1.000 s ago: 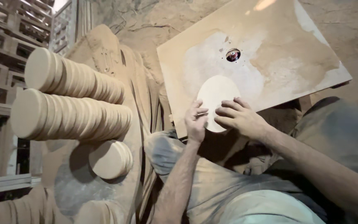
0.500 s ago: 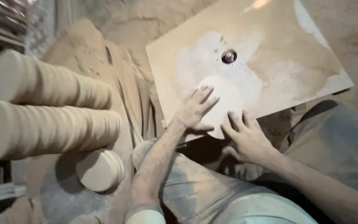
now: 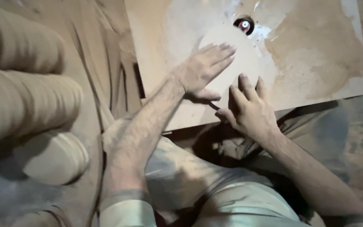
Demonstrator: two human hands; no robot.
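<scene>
Disc (image 3: 236,54): pale, round, wooden, lying flat on the board (image 3: 316,63), its far edge just beside the spindle (image 3: 244,25).

Left hand (image 3: 204,69): flat on the disc, palm down, fingers spread wide and pointing toward the spindle; thumb tucked under at the near side. It grips nothing, only presses.

Right hand (image 3: 248,109): at the near edge of the disc, fingers loosely open, tips touching the disc's rim, heel of the hand over the board's front edge. Holds nothing.

Board: tan, stained, dusty, tilted across the upper right of the view; a paler patch surrounds the disc.

Spindle: small, dark, round with a red centre, set in the board.

Stacks (image 3: 26,101): two long rows of similar discs on edge at the left, one above the other, coated in dust.

Loose disc (image 3: 53,157): lying below the stacks, near the left forearm.

Lap: dusty trousers beneath both arms.
</scene>
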